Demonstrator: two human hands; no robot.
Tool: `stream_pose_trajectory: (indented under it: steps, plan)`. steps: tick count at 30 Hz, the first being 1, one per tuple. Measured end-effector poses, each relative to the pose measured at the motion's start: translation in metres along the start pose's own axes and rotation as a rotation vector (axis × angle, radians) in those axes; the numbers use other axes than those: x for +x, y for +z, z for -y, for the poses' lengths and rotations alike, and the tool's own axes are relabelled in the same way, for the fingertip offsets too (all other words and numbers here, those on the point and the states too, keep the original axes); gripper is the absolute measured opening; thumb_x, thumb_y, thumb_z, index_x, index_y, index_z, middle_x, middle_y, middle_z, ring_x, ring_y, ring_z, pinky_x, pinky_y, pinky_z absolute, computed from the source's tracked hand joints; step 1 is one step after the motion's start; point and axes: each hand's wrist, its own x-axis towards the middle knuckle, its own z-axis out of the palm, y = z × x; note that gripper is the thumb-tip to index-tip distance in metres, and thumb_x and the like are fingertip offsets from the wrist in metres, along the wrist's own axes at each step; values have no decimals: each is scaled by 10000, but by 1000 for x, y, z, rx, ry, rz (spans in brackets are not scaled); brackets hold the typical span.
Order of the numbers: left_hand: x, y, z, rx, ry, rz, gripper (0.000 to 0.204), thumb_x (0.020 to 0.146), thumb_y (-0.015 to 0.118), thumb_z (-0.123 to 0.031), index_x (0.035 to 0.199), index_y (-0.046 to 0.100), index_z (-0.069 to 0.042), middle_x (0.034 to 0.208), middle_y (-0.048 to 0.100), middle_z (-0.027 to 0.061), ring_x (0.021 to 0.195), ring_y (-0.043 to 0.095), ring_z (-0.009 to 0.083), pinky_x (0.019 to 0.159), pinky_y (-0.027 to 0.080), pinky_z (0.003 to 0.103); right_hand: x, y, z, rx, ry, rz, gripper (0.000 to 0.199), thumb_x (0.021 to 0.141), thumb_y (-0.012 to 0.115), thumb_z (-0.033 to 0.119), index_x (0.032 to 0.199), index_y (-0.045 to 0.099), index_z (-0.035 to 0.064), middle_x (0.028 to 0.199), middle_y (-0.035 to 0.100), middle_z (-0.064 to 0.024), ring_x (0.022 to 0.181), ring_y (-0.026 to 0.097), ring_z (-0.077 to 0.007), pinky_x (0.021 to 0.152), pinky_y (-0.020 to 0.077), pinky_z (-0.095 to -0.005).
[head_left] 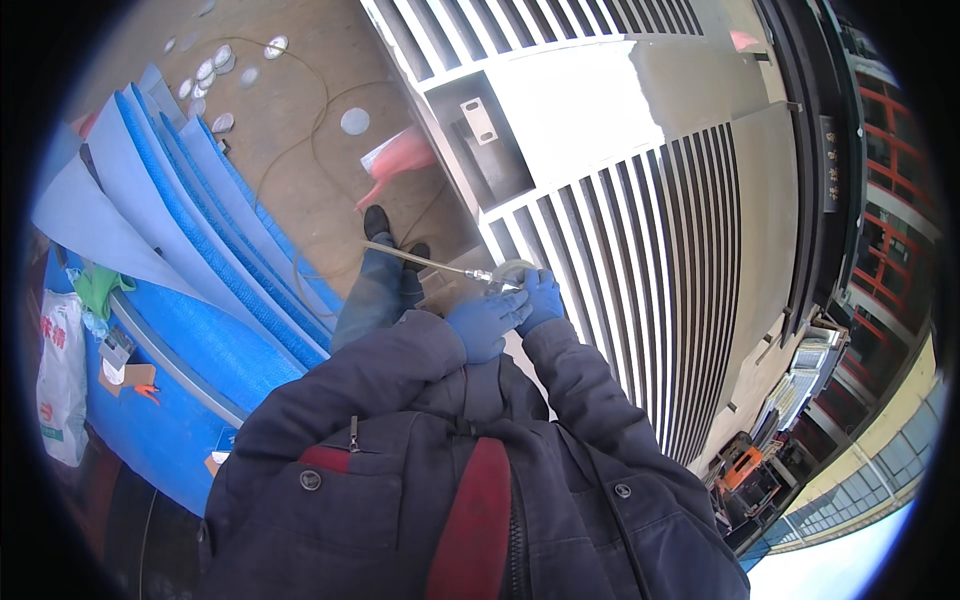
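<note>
Both my hands wear blue gloves and meet just in front of my body, beside the slatted metal panel [640, 240]. My left hand [480, 328] is closed on a small air tool [507, 286], mostly covered by my fingers. A pale yellow air hose [425, 260] runs into it through a shiny metal fitting [478, 275]. At the tool's far side shows a round pale disc [516, 268]. My right hand [543, 298] has its fingers bent round the disc's edge, close to my left fingertips. How the disc sits on the tool is hidden.
Curved blue sheets [200, 220] stand at my left. Several round pale discs [206, 70] lie on the brown floor, where the hose loops. A pink cloth-like thing [400, 157] lies past my feet. A white bag [62, 375] hangs far left; an orange machine [742, 467] stands right.
</note>
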Motion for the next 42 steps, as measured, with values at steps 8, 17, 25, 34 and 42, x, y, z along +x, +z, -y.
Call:
stream_pose_trajectory:
  steps: [8, 17, 25, 34, 42]
  plan:
    - [-9, -4, 12, 54, 41, -84, 719, 888, 607, -151, 1582, 434, -77, 1648, 372, 206, 1457, 456, 355, 1211, 366, 464, 3, 6, 13, 38, -46, -90, 493, 856, 740, 367, 1238, 566, 107, 1301, 513, -204, 1175, 567, -431, 870, 588, -528]
    - [-21, -55, 12, 272, -106, -152, 818, 864, 607, -176, 1627, 336, -61, 1631, 385, 240, 1459, 444, 392, 1215, 339, 493, 49, -34, 75, 25, -90, -93, 515, 880, 737, 330, 1325, 569, 134, 1385, 500, -197, 1282, 550, -401, 918, 616, -475]
    - [-22, -80, 10, 522, -225, -99, 825, 866, 629, -201, 1622, 333, -53, 1602, 425, 241, 1486, 410, 404, 1252, 269, 521, 78, -42, 98, 75, -62, -101, 416, 916, 725, 279, 1297, 592, 178, 1400, 514, -156, 1292, 565, -370, 949, 602, -462]
    - [-22, -144, 56, 575, -58, -92, 751, 889, 644, -193, 1592, 401, -83, 1571, 461, 220, 1474, 415, 418, 1258, 260, 538, 108, -61, 137, 130, -28, -198, 500, 868, 727, 270, 1320, 551, 151, 1372, 519, -161, 1261, 567, -376, 943, 590, -458]
    - [-21, -229, 106, 470, 91, -97, 803, 843, 649, -153, 1603, 396, -94, 1585, 435, 242, 1473, 418, 409, 1249, 276, 540, 153, -89, 185, 132, 22, -252, 454, 842, 728, 254, 1252, 594, 112, 1301, 555, -191, 1187, 585, -387, 922, 577, -464]
